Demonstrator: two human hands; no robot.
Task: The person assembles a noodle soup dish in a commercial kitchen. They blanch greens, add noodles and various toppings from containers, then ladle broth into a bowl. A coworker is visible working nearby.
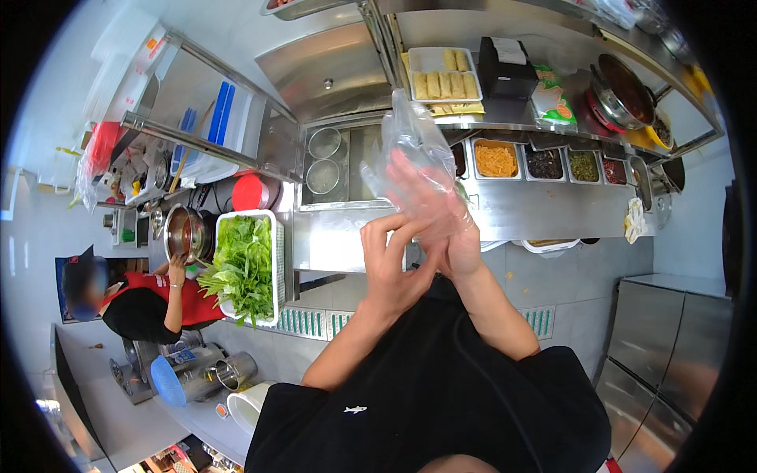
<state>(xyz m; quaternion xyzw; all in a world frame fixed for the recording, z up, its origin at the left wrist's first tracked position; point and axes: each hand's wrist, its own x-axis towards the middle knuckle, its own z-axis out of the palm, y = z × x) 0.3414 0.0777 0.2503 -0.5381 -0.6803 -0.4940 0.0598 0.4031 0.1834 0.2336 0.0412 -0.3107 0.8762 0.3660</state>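
Over the steel counter (544, 209), right hand (441, 213) half inside clear glove (410, 150); left hand (390, 264) tugging cuff.

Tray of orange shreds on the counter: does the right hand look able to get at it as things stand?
Probably yes. The tray of orange shreds lies open with nothing above it, but the right hand is partway into a clear plastic glove that the left hand is pulling on.

Head view, looking steeply down

The scene is being viewed from a single fisheye camera worn on the head, facing a steel counter (544, 209) (edges bending near the rim); the raised hands are being seen close up.
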